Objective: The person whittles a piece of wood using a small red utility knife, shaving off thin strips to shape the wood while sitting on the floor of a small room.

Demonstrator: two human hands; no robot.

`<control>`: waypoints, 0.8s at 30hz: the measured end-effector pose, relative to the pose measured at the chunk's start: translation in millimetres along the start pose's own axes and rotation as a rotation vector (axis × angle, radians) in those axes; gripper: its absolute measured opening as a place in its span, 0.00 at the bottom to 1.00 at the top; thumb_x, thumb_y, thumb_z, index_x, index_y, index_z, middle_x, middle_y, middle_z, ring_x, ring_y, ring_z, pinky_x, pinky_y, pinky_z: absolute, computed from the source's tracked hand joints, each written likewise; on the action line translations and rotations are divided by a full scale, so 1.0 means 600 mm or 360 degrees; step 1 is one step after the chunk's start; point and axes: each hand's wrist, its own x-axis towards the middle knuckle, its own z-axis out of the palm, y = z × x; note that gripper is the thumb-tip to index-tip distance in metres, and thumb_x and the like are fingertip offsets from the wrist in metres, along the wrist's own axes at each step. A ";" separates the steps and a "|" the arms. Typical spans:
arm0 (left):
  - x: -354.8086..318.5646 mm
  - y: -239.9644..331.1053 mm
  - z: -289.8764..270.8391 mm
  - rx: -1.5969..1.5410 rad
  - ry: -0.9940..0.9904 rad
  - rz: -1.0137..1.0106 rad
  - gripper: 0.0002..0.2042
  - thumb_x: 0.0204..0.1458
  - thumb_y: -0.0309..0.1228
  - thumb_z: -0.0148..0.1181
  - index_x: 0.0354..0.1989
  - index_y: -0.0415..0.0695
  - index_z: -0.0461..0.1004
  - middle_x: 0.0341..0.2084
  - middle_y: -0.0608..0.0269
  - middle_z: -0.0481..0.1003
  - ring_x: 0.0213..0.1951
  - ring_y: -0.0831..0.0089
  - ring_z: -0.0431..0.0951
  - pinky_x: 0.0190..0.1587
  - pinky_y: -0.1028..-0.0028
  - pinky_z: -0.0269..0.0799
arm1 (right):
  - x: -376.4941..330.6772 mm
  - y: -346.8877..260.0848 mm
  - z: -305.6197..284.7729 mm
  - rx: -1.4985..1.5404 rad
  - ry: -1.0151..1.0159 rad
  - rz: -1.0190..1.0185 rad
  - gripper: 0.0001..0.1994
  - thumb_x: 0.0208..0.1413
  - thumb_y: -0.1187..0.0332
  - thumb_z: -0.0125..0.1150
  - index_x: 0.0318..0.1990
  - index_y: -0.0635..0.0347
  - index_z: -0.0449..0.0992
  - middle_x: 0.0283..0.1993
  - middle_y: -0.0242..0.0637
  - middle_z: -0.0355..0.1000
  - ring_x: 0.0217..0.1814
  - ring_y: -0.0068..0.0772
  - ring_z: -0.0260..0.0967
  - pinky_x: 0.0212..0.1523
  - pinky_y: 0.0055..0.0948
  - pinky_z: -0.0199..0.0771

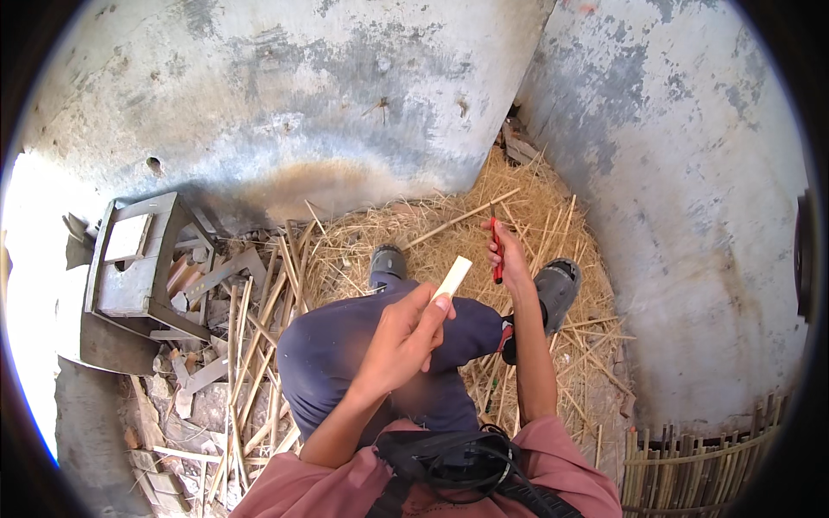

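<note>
Between the thumb and fingers of my left hand [404, 335] is a short, flat, pale piece of split bamboo or wood [453, 276], its free end pointing up and to the right. My right hand [511, 255] grips a red-handled knife [496, 250] with black parts. Its thin dark blade stands up past the fingers. The knife and the pale piece are apart, with the knife to the right. Both hands are above my legs in dark trousers [332, 345].
Straw-like shavings [535, 203] cover the floor ahead. Long split sticks [250, 345] lie at the left beside a worn wooden stool [142, 259] and rubble. Stained walls [363, 95] stand ahead and right. A fence-like row of sticks [699, 470] is at the lower right.
</note>
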 end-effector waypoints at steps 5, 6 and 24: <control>0.003 0.000 0.011 -0.0128 0.0041 0.0079 0.14 0.75 0.37 0.48 0.35 0.43 0.69 0.14 0.75 0.61 0.14 0.88 0.58 0.17 0.81 0.60 | 0.013 0.051 -0.028 0.0414 0.0008 0.0187 0.22 0.74 0.48 0.52 0.57 0.58 0.74 0.26 0.21 0.59 0.21 0.14 0.54 0.22 0.19 0.56; 0.001 0.000 0.008 -0.0126 0.0057 0.0041 0.14 0.74 0.36 0.50 0.35 0.43 0.69 0.15 0.75 0.62 0.15 0.88 0.59 0.17 0.80 0.59 | 0.016 0.054 -0.031 0.0432 -0.0022 0.0196 0.22 0.74 0.48 0.52 0.57 0.58 0.74 0.26 0.21 0.59 0.20 0.14 0.54 0.22 0.19 0.56; -0.012 -0.029 0.013 -0.0035 -0.0107 0.0039 0.08 0.72 0.29 0.44 0.51 0.40 0.69 0.23 0.71 0.64 0.23 0.84 0.59 0.26 0.78 0.60 | -0.225 -0.166 0.177 -0.0607 -0.0704 -0.0413 0.16 0.67 0.59 0.64 0.48 0.65 0.83 0.29 0.23 0.72 0.24 0.10 0.58 0.27 0.17 0.57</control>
